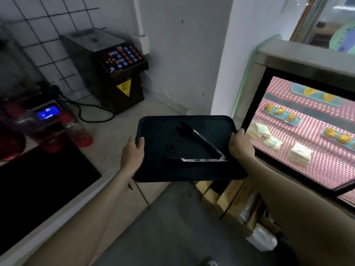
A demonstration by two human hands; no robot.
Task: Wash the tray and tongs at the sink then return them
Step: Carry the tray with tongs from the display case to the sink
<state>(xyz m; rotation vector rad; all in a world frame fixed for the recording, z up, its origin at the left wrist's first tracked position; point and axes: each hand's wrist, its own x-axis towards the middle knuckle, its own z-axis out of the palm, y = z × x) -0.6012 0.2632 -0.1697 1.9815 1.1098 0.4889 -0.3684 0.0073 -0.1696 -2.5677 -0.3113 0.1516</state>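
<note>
Your left hand (132, 152) grips the tray (153, 169) at its nine o'clock edge, thumb hooked over the rim and fingers underneath; your right hand (240, 145) grips the three o'clock edge the same way, so the tray hangs level between them, clear of the counter (119, 135). Its long axis runs nine to three, straight from one grip to the other. The tongs (199, 145) lie loose inside, splayed in a V: the hinge sits at about four o'clock, close to your right hand, one arm reaching toward twelve, the other toward eight. No sink shows here, so I judge a carry is next. Keep the tray flat, since a dip toward either hand could slide the tongs. The lit display case (307, 121) stands at two o'clock, just beside your right knuckles.
</note>
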